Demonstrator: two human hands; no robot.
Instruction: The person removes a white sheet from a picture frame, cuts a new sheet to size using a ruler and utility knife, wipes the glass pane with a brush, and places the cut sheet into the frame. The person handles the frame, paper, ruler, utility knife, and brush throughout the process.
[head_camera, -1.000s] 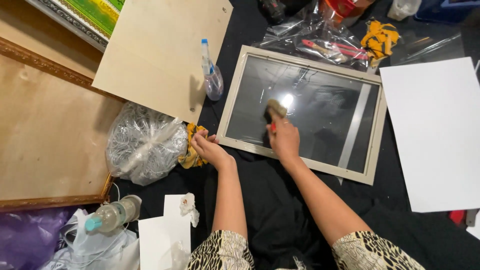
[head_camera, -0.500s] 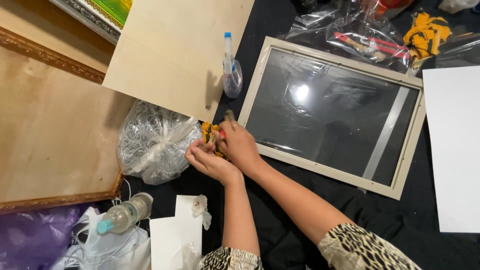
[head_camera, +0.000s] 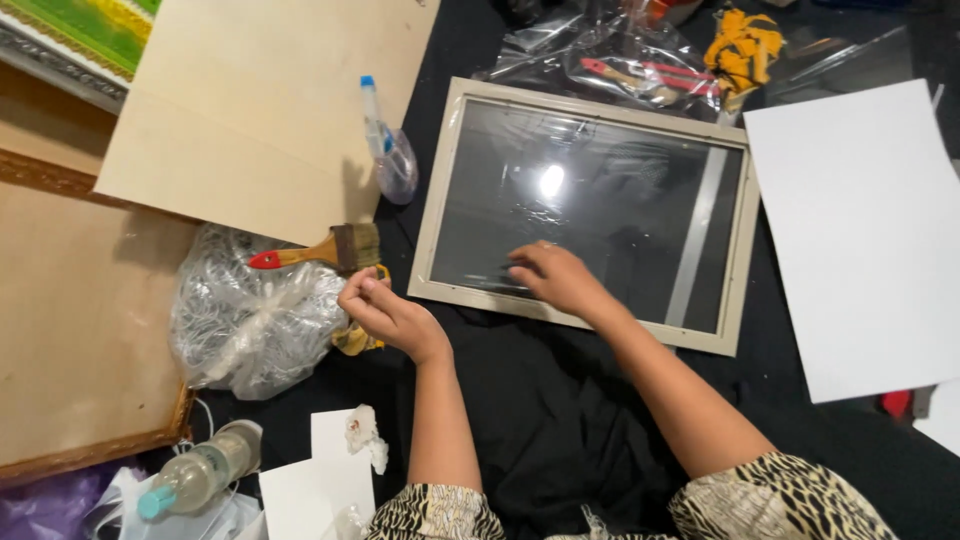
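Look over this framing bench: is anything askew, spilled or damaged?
Nothing is spilled or visibly broken. Two oddities: the paintbrush lies perched on the clear plastic bag, not flat, and the spray bottle lies on its side at the picture frame's corner.

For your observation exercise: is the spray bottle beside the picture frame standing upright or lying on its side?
Lying on its side. The spray bottle rests flat, nozzle pointing away from the person, beside the frame.

Bright overhead light glares off the framed glass (head_camera: 590, 200); edges slightly blurred.
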